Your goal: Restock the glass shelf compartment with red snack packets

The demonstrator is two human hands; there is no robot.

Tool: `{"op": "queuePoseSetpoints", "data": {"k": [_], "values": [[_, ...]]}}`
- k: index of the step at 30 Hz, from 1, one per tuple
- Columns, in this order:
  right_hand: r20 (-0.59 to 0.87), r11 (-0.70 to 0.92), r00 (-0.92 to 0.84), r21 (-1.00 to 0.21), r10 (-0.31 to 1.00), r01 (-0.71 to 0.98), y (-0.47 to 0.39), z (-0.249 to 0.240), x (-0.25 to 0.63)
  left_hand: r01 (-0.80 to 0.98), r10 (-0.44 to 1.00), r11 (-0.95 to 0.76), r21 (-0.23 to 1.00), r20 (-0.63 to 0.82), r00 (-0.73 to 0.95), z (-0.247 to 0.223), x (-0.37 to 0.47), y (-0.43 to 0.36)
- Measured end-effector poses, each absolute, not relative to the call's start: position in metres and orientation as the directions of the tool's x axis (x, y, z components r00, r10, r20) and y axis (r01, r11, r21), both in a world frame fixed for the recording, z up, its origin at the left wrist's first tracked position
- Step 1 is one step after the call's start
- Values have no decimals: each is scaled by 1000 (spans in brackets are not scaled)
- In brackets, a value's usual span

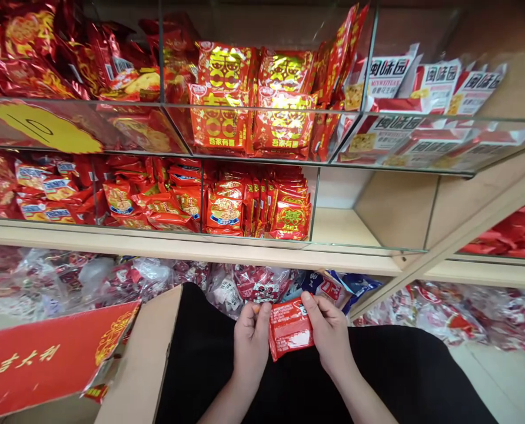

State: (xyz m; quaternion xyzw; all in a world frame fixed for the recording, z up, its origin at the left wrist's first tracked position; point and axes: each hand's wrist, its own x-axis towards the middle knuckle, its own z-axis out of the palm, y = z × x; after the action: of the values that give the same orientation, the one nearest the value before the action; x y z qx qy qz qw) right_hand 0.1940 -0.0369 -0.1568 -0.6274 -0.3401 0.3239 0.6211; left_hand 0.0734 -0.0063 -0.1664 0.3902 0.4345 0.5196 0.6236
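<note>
A small red snack packet (289, 333) is held low in the middle of the view, above my dark-clothed lap. My left hand (251, 340) pinches its left edge and my right hand (328, 331) grips its right edge. Straight ahead, a glass-fronted shelf compartment (258, 203) holds upright rows of similar red packets. The compartment to its right (368, 218) has a bare wooden floor. Above it, another glass bin (253, 100) is stacked with red and gold packets.
An open cardboard box (143, 359) with a red printed flap (46, 359) stands at my left. Clear bags of red sweets (112, 277) lie under the shelf. White and red packets (434, 82) fill the top right bin. A wooden divider (443, 247) slants at right.
</note>
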Motion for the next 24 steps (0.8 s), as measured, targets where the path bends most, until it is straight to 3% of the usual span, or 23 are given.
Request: {"op": "queuePoseSetpoints", "data": {"k": [3,6,8,10,12,14,16,19,21,24], "values": [[32,5,575,-999,818,49,-39,-158,191,-285,992,127,950,-118,49,-166,73,-6],[299,138,562,-940,771,311,-43,-157,195,-288,983,184,940,-166,84,-164,71,-5],[605,330,409,-755,683,566,-46,-156,201,-292,959,277,915,-242,150,-161,69,-3],[779,490,159,-523,606,698,-49,-156,205,-351,870,471,809,-360,337,-158,66,-1],[809,558,-46,-362,586,747,-51,-157,208,-422,761,625,657,-391,518,-154,62,2],[776,562,-158,-285,611,776,-54,-161,207,-521,785,603,604,-334,521,-154,60,3],[754,538,-133,-322,643,779,-56,-167,203,-587,884,457,669,-265,386,-155,59,3],[639,400,239,-685,731,608,-56,-176,195,-598,942,329,731,-206,267,-156,61,1],[338,239,461,-935,821,262,-54,-177,189,-604,949,306,736,-191,249,-155,63,0],[-58,12,425,-987,903,-161,-50,-171,184,-624,940,329,709,-186,285,-154,64,-2]]}}
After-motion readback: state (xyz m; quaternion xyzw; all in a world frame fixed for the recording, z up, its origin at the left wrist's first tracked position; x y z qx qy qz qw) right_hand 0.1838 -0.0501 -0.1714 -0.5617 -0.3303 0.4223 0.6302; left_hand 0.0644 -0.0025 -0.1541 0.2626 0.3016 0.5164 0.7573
